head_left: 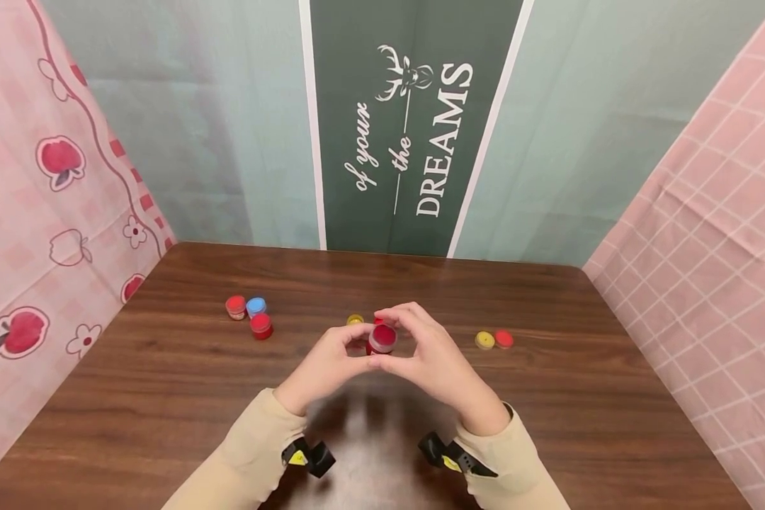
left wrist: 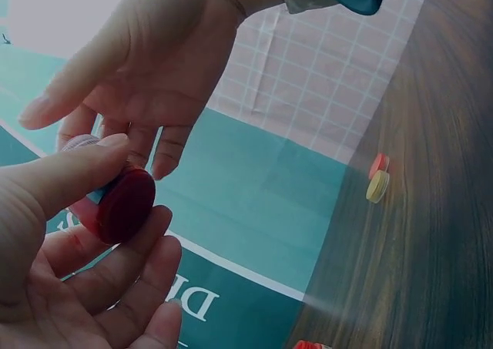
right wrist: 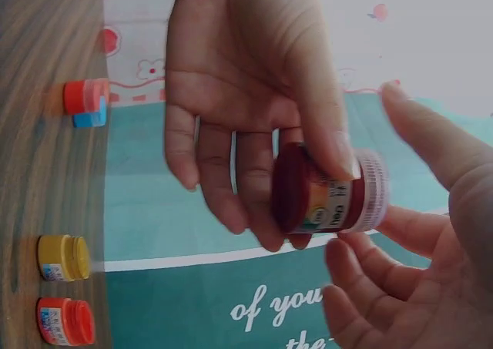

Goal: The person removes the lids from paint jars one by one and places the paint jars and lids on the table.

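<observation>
A small dark red paint jar [right wrist: 308,191] with a printed label and a ribbed clear lid is held up over the table. My left hand [head_left: 326,365] pinches it between thumb and fingers. My right hand [head_left: 436,358] is at the jar's lid side, its thumb lifted away in the right wrist view and its fingertips right by the lid. Behind the hands, a yellow paint jar [right wrist: 62,258] and a bright red paint jar [right wrist: 65,321] stand with narrow necks showing and no lids on; in the head view the hands partly hide them.
At left on the brown table [head_left: 185,397] are two red jars [head_left: 261,326] and a blue jar [head_left: 256,306], close together. Right of the hands lie a yellow lid [head_left: 484,340] and a red lid [head_left: 504,338], side by side. Curtains [head_left: 242,142] hang behind the table.
</observation>
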Motion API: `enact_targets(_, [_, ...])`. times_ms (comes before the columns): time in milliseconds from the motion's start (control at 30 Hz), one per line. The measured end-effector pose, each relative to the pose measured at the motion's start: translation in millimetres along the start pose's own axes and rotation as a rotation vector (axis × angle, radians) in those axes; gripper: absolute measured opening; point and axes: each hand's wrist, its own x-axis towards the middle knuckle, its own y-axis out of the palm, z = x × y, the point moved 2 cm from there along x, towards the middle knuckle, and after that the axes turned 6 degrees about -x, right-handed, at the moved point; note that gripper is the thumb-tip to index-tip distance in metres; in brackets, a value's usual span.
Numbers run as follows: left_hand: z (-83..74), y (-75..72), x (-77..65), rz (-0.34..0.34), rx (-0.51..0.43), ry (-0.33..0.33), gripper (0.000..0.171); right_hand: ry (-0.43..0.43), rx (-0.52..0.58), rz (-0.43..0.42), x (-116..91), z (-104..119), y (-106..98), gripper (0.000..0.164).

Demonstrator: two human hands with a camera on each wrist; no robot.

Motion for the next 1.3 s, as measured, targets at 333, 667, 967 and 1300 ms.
enact_targets(333, [2.8, 0.1, 4.8, 0.001, -0.042, 0.013, 0.034, -0.093, -0.019, 0.033, 0.1, 0.6, -4.7, 0.049])
enact_targets(667, [-0.7, -1.5, 4.9, -0.003, -0.027, 0.006, 0.033, -0.1, 0.001, 0.015, 0.0, 0.5, -4.3, 0.044])
enact_targets(967, [0.6, 0.4, -0.8, 0.015, -0.058, -0.015, 0.037, -0.078, 0.022, 0.018, -3.7, 1.1, -0.9, 0.048])
enact_targets(1300, [0.5, -1.3, -1.1, 0.005, -0.033, -0.013, 0.037, -0.195, 0.053, 0.073, -0.9, -1.0, 0.9, 0.038])
